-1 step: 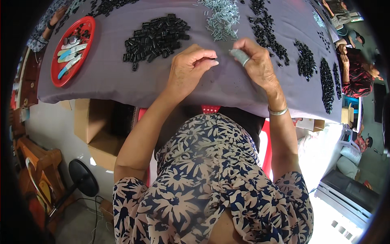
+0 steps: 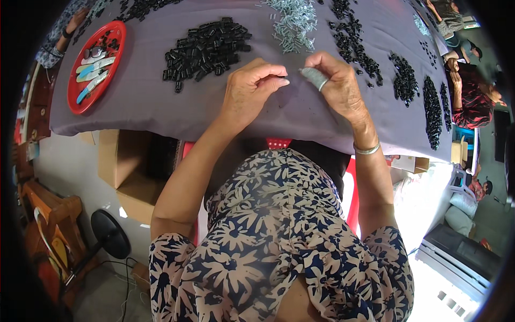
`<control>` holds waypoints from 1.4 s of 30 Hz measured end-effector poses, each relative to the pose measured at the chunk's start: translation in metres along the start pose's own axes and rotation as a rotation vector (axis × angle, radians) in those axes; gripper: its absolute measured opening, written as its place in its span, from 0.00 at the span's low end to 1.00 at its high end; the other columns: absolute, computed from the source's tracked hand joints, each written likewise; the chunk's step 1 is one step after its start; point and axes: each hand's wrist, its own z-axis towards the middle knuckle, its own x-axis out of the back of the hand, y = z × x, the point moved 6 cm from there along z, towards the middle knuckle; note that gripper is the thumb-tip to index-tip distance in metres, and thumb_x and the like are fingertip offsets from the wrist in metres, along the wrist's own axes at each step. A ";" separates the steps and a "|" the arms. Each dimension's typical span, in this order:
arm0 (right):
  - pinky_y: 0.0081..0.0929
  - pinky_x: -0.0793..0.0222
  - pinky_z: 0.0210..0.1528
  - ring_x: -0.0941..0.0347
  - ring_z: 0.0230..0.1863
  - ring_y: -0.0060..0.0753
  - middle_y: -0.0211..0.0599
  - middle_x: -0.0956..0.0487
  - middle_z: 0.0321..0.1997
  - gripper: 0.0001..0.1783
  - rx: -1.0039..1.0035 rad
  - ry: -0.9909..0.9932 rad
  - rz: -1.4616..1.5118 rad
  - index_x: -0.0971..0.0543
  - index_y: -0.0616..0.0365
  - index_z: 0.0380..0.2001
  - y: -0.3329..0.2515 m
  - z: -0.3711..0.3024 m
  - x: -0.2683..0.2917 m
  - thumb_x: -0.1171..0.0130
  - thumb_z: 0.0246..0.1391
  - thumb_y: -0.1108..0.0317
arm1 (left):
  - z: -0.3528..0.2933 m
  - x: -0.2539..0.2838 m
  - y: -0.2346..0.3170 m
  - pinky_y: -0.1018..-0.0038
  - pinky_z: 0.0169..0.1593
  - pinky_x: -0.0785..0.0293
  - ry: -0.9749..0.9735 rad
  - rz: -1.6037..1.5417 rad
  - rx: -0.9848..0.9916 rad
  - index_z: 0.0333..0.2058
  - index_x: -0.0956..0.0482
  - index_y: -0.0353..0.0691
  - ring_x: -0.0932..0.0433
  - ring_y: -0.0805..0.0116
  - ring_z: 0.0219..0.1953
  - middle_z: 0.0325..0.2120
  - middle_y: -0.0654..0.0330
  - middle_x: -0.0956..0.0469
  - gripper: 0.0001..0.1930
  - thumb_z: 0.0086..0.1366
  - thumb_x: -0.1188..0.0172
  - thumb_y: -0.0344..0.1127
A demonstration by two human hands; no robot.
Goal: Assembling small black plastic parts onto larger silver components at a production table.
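Note:
Just above the cloth, my left hand (image 2: 251,90) is closed in a pinch of thumb and forefinger. A tiny dark bit shows at its fingertips, too small to name. Across a narrow gap, my right hand (image 2: 340,88) is also closed, with its fingers curled in. It wears a grey finger cover (image 2: 314,78) with a pale band; whatever its fingertips hold cannot be made out. Beyond my left hand lies a pile of short black cylindrical parts (image 2: 204,51). A heap of small clear, pale-blue pieces (image 2: 292,27) is beyond my right hand.
A red oval tray (image 2: 119,59) at the left holds small knife-like tools (image 2: 94,83) and black bits. Several piles of small black parts (image 2: 405,80) run along the right of the grey cloth (image 2: 177,115). Other people (image 2: 475,94) sit at the right; an open cardboard box (image 2: 129,188) stands below.
My right hand's covered finger has shifted slightly left and down. My left hand has barely moved.

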 end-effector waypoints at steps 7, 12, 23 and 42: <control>0.16 0.32 0.41 0.31 0.37 0.13 0.22 0.25 0.34 0.05 0.051 -0.054 0.250 0.23 0.63 0.37 -0.025 -0.002 -0.011 0.41 0.57 0.79 | 0.001 0.000 0.004 0.80 0.33 0.29 0.003 0.022 -0.012 0.36 0.20 0.35 0.26 0.77 0.27 0.27 0.63 0.22 0.10 0.53 0.32 0.24; 0.20 0.30 0.40 0.27 0.35 0.21 0.30 0.24 0.34 0.08 0.197 -0.054 -0.041 0.23 0.62 0.38 -0.046 -0.002 -0.016 0.41 0.54 0.80 | -0.002 0.000 -0.002 0.80 0.34 0.27 0.017 -0.015 -0.030 0.40 0.21 0.37 0.25 0.76 0.28 0.27 0.61 0.21 0.15 0.52 0.32 0.24; 0.33 0.30 0.36 0.26 0.33 0.47 0.43 0.23 0.34 0.11 0.351 -0.074 -0.201 0.23 0.62 0.36 -0.062 0.001 -0.017 0.40 0.47 0.82 | -0.003 -0.002 0.002 0.77 0.33 0.26 0.001 0.051 -0.005 0.46 0.23 0.38 0.24 0.75 0.25 0.25 0.62 0.21 0.21 0.51 0.32 0.24; 0.41 0.31 0.40 0.29 0.40 0.51 0.45 0.27 0.33 0.15 0.493 -0.192 -0.415 0.27 0.64 0.33 -0.082 0.000 -0.029 0.49 0.39 0.88 | -0.004 -0.005 0.006 0.75 0.40 0.23 -0.039 0.032 0.053 0.54 0.29 0.40 0.20 0.70 0.33 0.30 0.60 0.20 0.28 0.53 0.34 0.21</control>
